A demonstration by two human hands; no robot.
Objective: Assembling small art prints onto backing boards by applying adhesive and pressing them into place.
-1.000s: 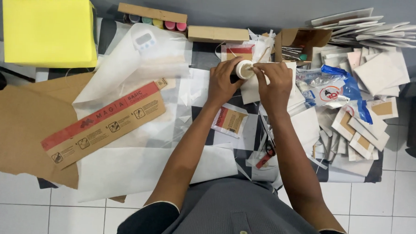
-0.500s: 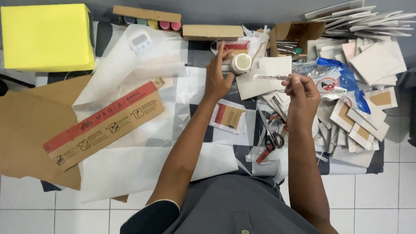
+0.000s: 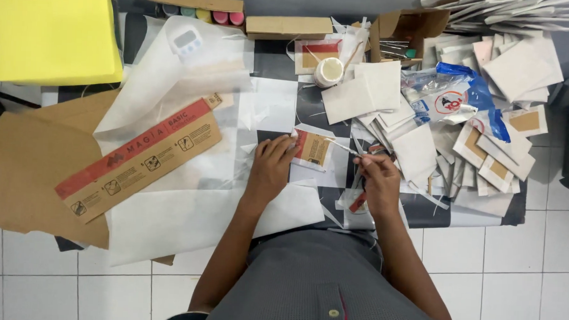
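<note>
My left hand (image 3: pixel 273 163) rests on the table with its fingertips pressing the left edge of a small card (image 3: pixel 314 147) that has a red strip and a brown panel. My right hand (image 3: pixel 376 176) is closed on a thin stick (image 3: pixel 343 147) whose tip reaches toward that card. A small white round pot (image 3: pixel 330 71) stands farther back, apart from both hands, next to a pile of white paper squares (image 3: pixel 365 96).
A yellow box (image 3: pixel 52 33) sits at the back left. A brown and red cardboard strip (image 3: pixel 139 156) lies on white tissue sheets (image 3: pixel 193 68). Many white and brown cards (image 3: pixel 493 154) and a blue-edged plastic bag (image 3: pixel 453 99) crowd the right side. Cardboard boxes (image 3: pixel 289 25) line the back.
Both hands came down from the white pot at the back to the near middle. The left hand let go of the pot and now presses the small card; the right hand holds the thin stick.
</note>
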